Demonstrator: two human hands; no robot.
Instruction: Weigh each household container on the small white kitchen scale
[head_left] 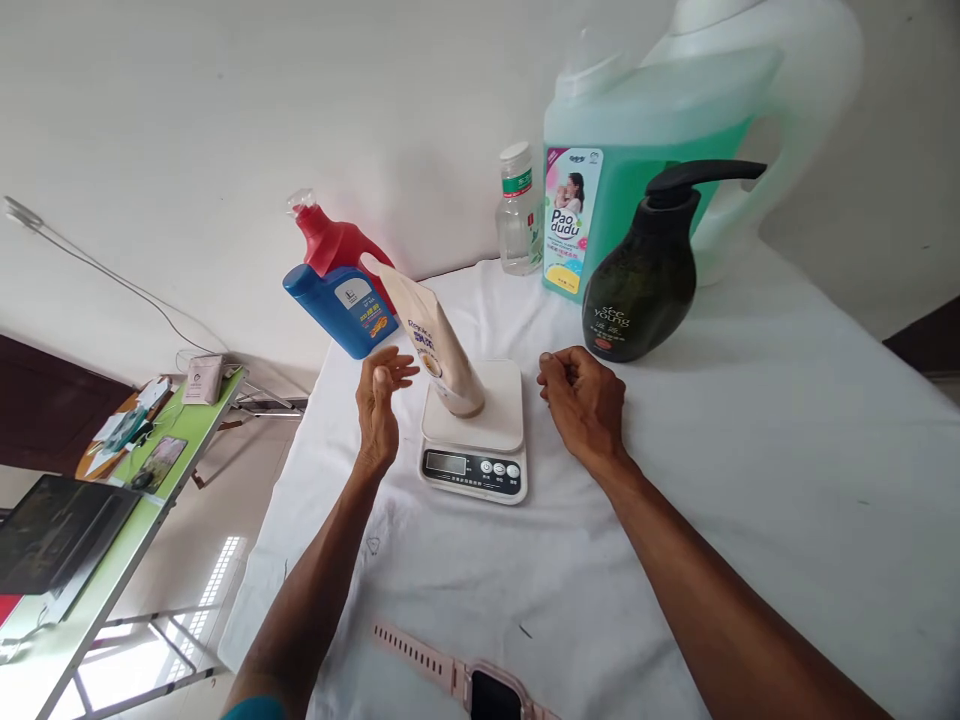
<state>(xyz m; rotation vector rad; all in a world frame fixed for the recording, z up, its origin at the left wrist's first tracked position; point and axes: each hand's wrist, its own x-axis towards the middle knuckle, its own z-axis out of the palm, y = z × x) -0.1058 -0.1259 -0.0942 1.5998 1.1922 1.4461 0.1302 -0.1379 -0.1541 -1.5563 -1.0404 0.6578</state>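
A cream Rejoice shampoo bottle (442, 350) stands on the platform of a white kitchen scale (502, 405), looking tilted to the left in this view. The scale's small display (446, 463) shows no readable figure. Just left of the bottle is my left hand (380, 408), its fingers apart and holding nothing, with a small gap to the bottle. My right hand (587, 400) rests on the cloth to the right of the scale, fingers curled in and nothing seen in them. Nearest to it stands a dark pump bottle (637, 285).
Behind are a blue bottle (349, 310), a red bottle (337, 240), a small clear bottle (519, 230) and a large jug of green liquid (630, 190). A pink smartwatch (442, 668) lies in front on the white cloth (585, 600). A green-topped desk (169, 470) with a laptop (60, 530) is at left.
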